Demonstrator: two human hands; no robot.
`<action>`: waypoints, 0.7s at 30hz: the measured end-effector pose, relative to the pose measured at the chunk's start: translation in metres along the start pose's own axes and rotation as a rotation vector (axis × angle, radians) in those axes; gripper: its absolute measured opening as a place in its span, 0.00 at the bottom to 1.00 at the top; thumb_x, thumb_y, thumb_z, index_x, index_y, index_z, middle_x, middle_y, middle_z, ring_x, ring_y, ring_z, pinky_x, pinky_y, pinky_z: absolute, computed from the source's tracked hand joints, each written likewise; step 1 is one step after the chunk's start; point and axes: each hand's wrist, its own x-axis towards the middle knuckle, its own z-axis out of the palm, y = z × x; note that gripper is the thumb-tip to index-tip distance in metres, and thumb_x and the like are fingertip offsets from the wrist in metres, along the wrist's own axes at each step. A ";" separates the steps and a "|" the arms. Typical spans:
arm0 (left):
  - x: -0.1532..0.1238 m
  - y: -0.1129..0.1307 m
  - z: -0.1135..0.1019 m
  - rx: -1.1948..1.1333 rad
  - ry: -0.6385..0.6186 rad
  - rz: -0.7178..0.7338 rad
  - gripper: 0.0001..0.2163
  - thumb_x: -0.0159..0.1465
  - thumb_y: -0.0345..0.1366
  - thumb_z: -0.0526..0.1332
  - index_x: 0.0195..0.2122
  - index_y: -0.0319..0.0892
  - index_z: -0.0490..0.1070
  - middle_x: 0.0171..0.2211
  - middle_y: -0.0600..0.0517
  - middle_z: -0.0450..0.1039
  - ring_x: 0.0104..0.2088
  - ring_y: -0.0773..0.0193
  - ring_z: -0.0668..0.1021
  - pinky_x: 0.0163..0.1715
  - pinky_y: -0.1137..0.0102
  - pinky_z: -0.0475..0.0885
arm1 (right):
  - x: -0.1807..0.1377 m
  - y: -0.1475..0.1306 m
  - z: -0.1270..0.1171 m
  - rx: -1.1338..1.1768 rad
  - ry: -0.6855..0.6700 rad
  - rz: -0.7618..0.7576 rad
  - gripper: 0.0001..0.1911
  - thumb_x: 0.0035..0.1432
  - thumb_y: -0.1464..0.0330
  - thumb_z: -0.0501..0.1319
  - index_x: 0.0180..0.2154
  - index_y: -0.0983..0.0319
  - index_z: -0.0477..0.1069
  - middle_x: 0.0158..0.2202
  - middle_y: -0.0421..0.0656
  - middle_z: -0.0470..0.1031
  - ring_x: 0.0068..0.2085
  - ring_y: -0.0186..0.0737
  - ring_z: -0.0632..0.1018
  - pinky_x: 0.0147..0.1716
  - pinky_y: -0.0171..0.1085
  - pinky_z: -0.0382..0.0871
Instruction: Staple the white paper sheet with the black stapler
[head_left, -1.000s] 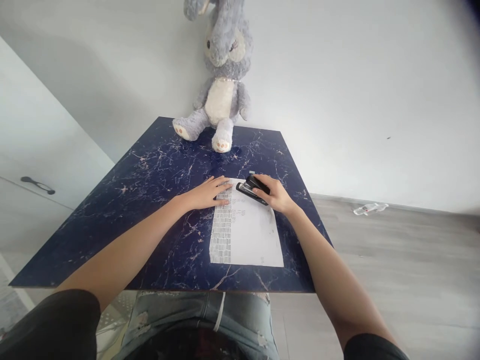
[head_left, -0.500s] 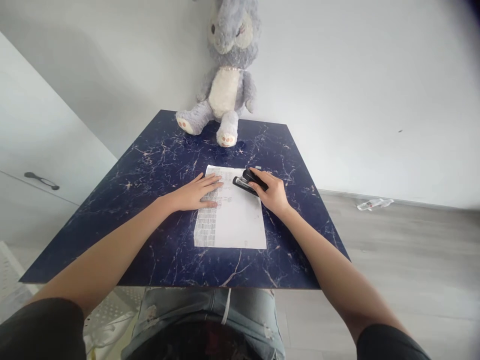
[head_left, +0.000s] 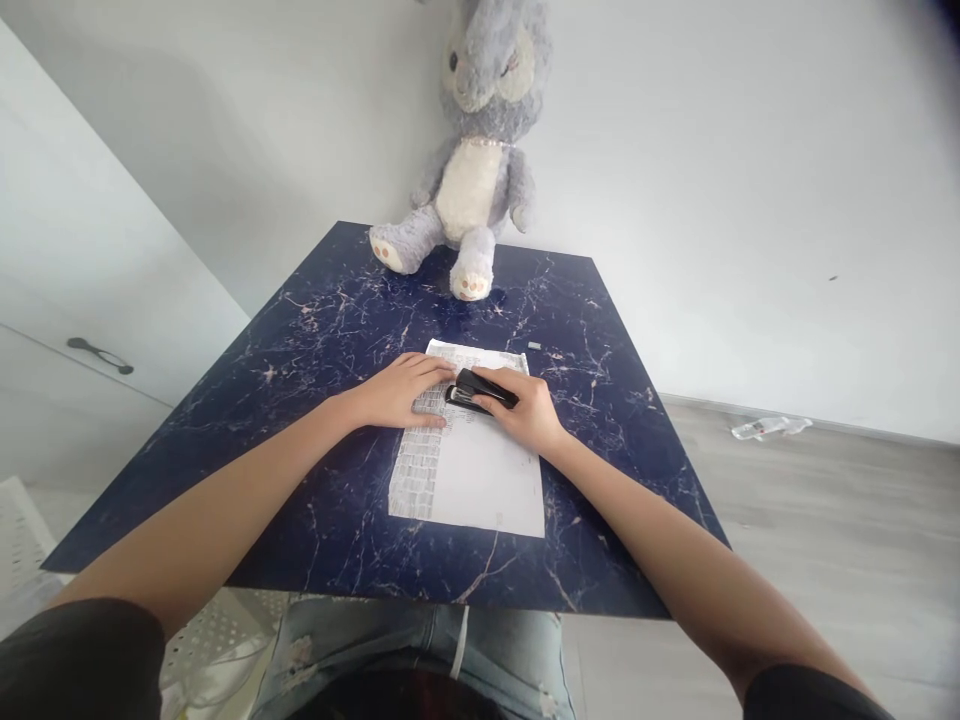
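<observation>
A sheet of paper point(head_left: 487, 480), printed with a block pattern down its left side, lies on the dark blue marbled table point(head_left: 322, 530). My left hand point(head_left: 405, 388) rests on the paper's upper left edge, fingers stretched out and thumb apart. A black stapler point(head_left: 486, 388) is in my right hand point(head_left: 529, 405), fingers wrapped round it from the right. The stapler's front end points left over the upper part of the paper, close to my left fingertips. Whether paper sits between its jaws, I cannot tell.
Against the wall, a grey and white plush toy point(head_left: 469, 195) sits at the table's far edge. A small pale piece point(head_left: 534, 346) lies beyond the paper's upper right corner. At left stands a white cabinet with a dark handle point(head_left: 100, 355). Clear plastic packaging point(head_left: 771, 428) lies on the floor.
My right hand has moved the stapler left across the paper, nearer my left hand. The stapler now looks more closed. The whole view has shifted slightly.
</observation>
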 end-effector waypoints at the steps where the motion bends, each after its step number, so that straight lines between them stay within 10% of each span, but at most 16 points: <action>1: 0.001 0.000 0.000 0.000 0.007 0.000 0.34 0.62 0.59 0.64 0.65 0.47 0.66 0.64 0.44 0.66 0.64 0.45 0.68 0.65 0.52 0.56 | -0.001 0.002 -0.003 0.022 -0.022 0.012 0.20 0.65 0.59 0.64 0.57 0.55 0.75 0.51 0.45 0.80 0.50 0.47 0.81 0.54 0.49 0.74; 21: 0.002 -0.005 0.003 -0.039 0.039 0.027 0.28 0.63 0.53 0.67 0.61 0.47 0.69 0.62 0.43 0.67 0.63 0.44 0.68 0.64 0.48 0.58 | 0.000 0.027 -0.024 0.487 -0.202 0.306 0.31 0.47 0.72 0.50 0.52 0.61 0.78 0.52 0.43 0.80 0.54 0.51 0.79 0.57 0.50 0.72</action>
